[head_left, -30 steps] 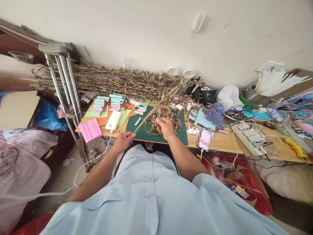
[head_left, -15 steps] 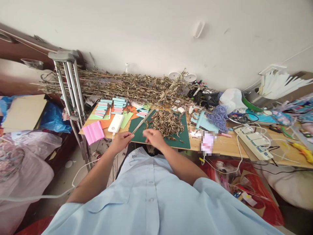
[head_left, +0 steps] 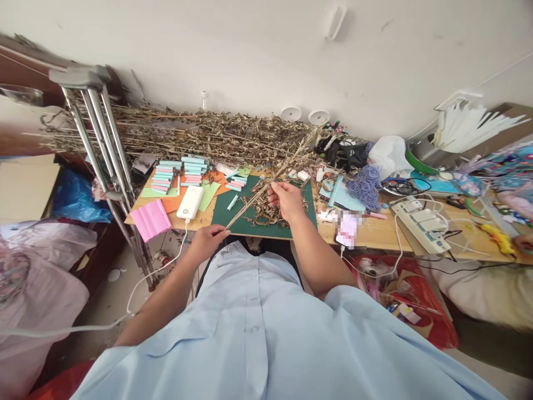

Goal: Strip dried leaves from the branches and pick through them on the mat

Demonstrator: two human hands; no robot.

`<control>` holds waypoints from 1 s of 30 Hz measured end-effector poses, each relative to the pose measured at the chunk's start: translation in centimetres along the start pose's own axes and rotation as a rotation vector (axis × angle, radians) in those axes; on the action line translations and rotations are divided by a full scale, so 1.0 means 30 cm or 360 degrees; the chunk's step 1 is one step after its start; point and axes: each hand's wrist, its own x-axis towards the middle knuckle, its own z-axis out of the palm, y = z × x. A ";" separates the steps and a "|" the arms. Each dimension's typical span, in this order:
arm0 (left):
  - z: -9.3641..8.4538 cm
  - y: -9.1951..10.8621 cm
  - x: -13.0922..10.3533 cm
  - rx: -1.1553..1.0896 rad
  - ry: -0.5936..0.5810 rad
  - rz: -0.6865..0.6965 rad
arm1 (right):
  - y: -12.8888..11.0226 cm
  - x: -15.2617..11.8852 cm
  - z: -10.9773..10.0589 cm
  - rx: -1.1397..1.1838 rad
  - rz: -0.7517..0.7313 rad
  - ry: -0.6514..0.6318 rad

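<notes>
My left hand (head_left: 209, 242) is closed round the lower ends of several thin dried stalks (head_left: 245, 208) at the table's front edge. The stalks slant up to the right, with curled dry leaves on their upper part. Beside them, over the leaf pile, my right hand (head_left: 287, 201) has its fingers bent together; whatever lies between the fingertips is too small to name. Beneath it a heap of dry brown leaves (head_left: 262, 210) rests on a green mat (head_left: 275, 229), partly hidden by my right hand. A small light-blue roll (head_left: 232, 202) lies on the mat's left part.
Long dried plants (head_left: 175, 133) lie along the wall. Blue and pink rolls (head_left: 162, 180), a white power bank (head_left: 190, 202) and pink paper (head_left: 151, 219) are at left, beside metal crutches (head_left: 97, 122). Purple yarn (head_left: 364, 188), a phone (head_left: 347, 230) and a power strip (head_left: 420, 225) are at right.
My right hand has moved up and to the right, from near my left hand to the leaf pile. The view has shifted slightly. The light-blue roll now shows on the mat.
</notes>
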 end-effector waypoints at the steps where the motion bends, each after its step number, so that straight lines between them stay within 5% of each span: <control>1: 0.002 -0.005 0.002 0.0012 0.0015 0.0005 | 0.001 -0.008 -0.001 -0.0003 0.0005 -0.0017; 7: 0.007 0.003 0.013 -0.0045 0.0053 -0.0036 | 0.032 -0.063 -0.009 -0.0323 0.0009 -0.0422; 9: 0.005 0.016 0.013 -0.0082 0.0050 -0.0055 | 0.053 -0.046 -0.027 -0.0406 -0.0012 -0.0355; 14: 0.006 0.012 0.005 -0.0176 -0.0039 -0.0112 | 0.046 0.056 -0.100 -0.0314 -0.0126 0.0225; 20: 0.033 -0.044 0.001 -0.0200 -0.0184 -0.0092 | -0.012 0.089 -0.113 0.0162 -0.0075 -0.0014; 25: 0.057 -0.055 -0.004 -0.0196 -0.0139 -0.0064 | 0.012 0.054 -0.059 0.0155 -0.0093 0.0094; 30: 0.070 -0.062 0.000 -0.0282 -0.0129 -0.0095 | 0.066 -0.021 -0.015 -0.0068 0.0006 -0.0104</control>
